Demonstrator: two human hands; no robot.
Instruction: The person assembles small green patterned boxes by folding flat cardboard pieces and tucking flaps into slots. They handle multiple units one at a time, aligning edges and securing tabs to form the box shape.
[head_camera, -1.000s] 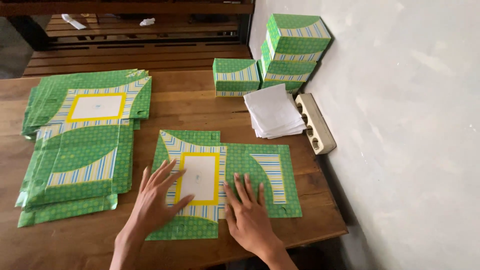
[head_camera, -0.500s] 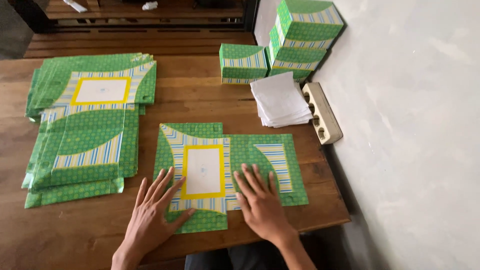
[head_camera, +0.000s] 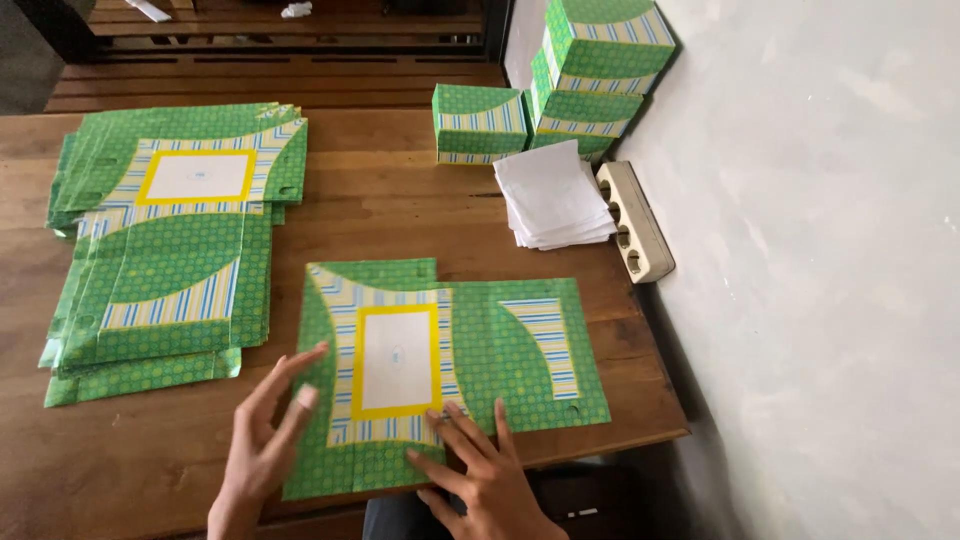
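Observation:
A flat, unfolded green cardboard box blank (head_camera: 450, 360) with striped panels and a yellow-framed white panel lies on the wooden table (head_camera: 380, 200) near its front edge. My left hand (head_camera: 262, 440) hovers at the blank's lower left with fingers spread, holding nothing. At the blank's lower middle my right hand (head_camera: 480, 480) rests its fingertips on the card, fingers apart.
A stack of several identical flat blanks (head_camera: 170, 240) lies at the left. Folded green boxes (head_camera: 560, 80) are piled at the back right by the wall. A pile of white paper sheets (head_camera: 550, 195) and a beige power strip (head_camera: 632, 220) sit beside them.
Both hands have slid back toward me off the blank's middle to its near edge. The left hand has lifted and moved left. The view has shifted slightly.

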